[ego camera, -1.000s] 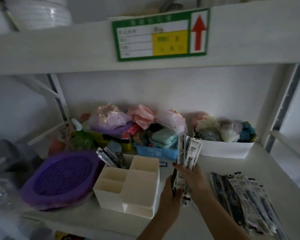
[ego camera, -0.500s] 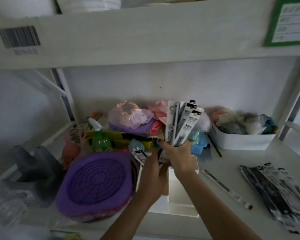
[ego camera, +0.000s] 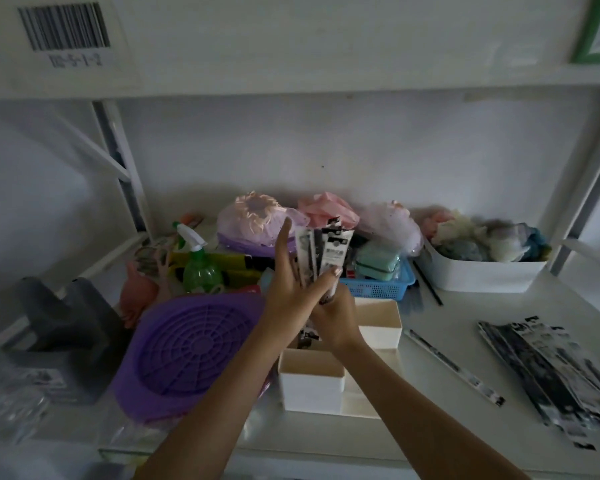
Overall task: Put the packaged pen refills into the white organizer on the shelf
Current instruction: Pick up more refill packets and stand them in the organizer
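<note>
A white organizer (ego camera: pixel 312 386) with several compartments stands at the shelf's front middle. Above its far left compartment both hands hold a bundle of black-and-white packaged pen refills (ego camera: pixel 326 252) upright. My left hand (ego camera: pixel 286 289) presses flat against the bundle's left side, fingers stretched up. My right hand (ego camera: pixel 336 317) grips the bundle low down, thumb over its front. The packs' lower ends reach down toward the organizer, hidden by the hands. One loose refill pack (ego camera: pixel 454 367) lies to the right of the organizer. A pile of refill packs (ego camera: pixel 548 372) lies further right.
A purple round tray (ego camera: pixel 187 351) sits left of the organizer, touching it. Behind are a green spray bottle (ego camera: pixel 200 265), a blue basket (ego camera: pixel 381 284), bagged pastel items and a white bin (ego camera: pixel 482 275). A dark grey object (ego camera: pixel 66 323) is at left. The upper shelf hangs overhead.
Both hands carried the refill bundle left from beside the pile to above the organizer, and it has now lowered a little. My left hand opened flat against the bundle. The camera moved left.
</note>
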Available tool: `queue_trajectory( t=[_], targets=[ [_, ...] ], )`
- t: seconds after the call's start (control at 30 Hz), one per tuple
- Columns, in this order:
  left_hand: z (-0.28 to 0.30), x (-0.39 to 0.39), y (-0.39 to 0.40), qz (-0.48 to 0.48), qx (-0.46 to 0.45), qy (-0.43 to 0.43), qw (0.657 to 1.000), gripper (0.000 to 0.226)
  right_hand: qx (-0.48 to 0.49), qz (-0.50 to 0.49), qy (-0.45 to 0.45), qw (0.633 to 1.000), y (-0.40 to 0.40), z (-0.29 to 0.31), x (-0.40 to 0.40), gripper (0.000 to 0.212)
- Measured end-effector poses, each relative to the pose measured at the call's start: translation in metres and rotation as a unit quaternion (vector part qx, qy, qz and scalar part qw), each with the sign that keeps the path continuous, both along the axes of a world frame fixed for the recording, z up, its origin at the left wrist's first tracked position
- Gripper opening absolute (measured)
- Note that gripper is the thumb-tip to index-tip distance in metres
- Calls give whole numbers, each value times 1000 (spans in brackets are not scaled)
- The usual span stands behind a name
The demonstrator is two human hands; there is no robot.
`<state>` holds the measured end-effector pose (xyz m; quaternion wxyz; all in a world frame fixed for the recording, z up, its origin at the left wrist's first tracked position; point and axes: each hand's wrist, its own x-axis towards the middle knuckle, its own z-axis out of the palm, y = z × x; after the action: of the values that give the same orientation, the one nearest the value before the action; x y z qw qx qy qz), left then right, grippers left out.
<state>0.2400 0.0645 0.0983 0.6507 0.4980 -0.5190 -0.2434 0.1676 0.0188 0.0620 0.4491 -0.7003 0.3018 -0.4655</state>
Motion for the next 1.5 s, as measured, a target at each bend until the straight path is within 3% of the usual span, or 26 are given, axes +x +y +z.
queue_trajectory(
  t=[0.13,0.23,0.37,0.4,0.53,0.73,0.9,1.03,1.17,1.23,1.37,1.5],
  targets=[
    [10,-2,-10,-31,-32,-38,998,87,-2,-9,-7,1000,-9,4,-2,33],
    [11,-1,-15,-2,-57,-90,994,90,26,-2,47,999,-10,-9,-1,19],
    [-3,5,-23,53,-74,-191,977,74,105,-18,103,989,-3,-27,0,28],
    [-9,8,-26,75,-62,-217,971,63,95,-26,128,987,-2,-28,1,25],
    [-22,15,-30,153,-25,-242,958,33,-121,-103,334,929,-8,-30,3,60],
    [-27,11,-25,164,-36,-277,946,19,-166,-86,371,910,-10,-30,-2,59],
    [-44,14,-15,192,29,-328,925,22,-176,-66,333,924,-7,-37,-8,68],
    [-56,14,-12,189,18,-364,912,26,-134,-48,169,975,-5,-37,-10,75],
    [-56,7,-6,139,0,-294,946,77,-156,-27,141,977,3,-35,-17,90],
    [-55,6,-3,123,-16,-283,951,87,-177,-21,120,977,3,-37,-18,85],
    [-57,6,1,119,-15,-301,946,68,-206,-28,120,971,3,-41,-17,59],
    [-52,1,7,99,-55,-253,961,40,-224,-31,56,972,6,-34,-19,44]
  ],
)
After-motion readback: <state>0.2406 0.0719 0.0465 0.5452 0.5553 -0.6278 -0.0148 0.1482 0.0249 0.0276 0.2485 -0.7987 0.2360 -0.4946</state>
